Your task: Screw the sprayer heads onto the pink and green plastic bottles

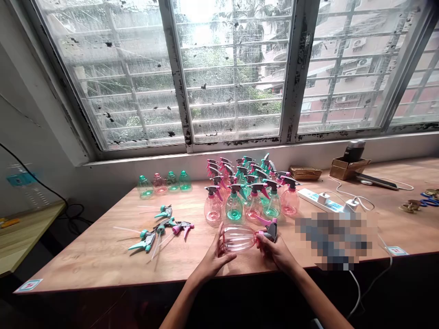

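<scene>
A clear pink spray bottle lies sideways between my hands, its pink-and-grey trigger head on the right end. My left hand cups the base, with the thumb stretched along the lower side. At the neck, my right hand pinches the pink collar with thumb and fingers. Just behind stand several upright pink and green spray bottles fitted with trigger heads. To the left lie several loose trigger heads with thin white tubes. Farther back are green and pink bottles without heads.
A white power strip with plugs and cables sits right of the bottles. Near it is a blurred-out object. Cardboard boxes, a phone-like dark slab and blue-handled scissors lie farther right. The table's front edge is close to my wrists.
</scene>
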`<state>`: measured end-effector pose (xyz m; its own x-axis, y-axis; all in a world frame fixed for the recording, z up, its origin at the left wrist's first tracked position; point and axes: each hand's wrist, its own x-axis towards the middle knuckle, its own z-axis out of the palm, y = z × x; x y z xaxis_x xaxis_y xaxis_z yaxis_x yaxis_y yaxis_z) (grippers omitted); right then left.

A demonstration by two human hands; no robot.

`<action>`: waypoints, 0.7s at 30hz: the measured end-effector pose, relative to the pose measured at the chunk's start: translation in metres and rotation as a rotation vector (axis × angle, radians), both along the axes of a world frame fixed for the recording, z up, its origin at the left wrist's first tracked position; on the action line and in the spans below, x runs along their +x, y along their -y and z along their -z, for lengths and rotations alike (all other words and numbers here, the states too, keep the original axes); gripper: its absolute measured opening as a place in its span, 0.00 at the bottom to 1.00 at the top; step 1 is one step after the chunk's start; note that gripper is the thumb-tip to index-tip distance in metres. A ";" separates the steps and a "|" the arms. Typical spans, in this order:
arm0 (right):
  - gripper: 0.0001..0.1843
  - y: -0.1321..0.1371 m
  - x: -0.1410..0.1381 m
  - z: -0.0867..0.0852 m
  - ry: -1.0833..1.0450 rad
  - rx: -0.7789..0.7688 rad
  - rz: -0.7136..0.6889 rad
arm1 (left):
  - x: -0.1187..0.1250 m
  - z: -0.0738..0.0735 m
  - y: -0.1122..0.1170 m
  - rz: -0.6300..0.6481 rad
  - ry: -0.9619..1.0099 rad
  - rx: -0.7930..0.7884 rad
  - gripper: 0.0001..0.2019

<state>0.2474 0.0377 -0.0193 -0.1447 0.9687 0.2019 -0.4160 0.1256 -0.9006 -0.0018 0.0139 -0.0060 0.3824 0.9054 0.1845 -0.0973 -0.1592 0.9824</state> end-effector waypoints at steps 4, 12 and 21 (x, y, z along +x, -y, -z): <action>0.21 0.001 0.000 -0.001 0.014 0.005 -0.009 | 0.001 -0.001 0.003 -0.009 -0.002 0.015 0.59; 0.21 0.001 0.001 -0.001 0.027 0.008 -0.011 | 0.003 -0.002 0.001 0.025 -0.003 0.013 0.56; 0.22 0.003 0.002 -0.002 0.048 0.001 -0.004 | 0.002 -0.001 0.003 -0.007 -0.035 0.042 0.61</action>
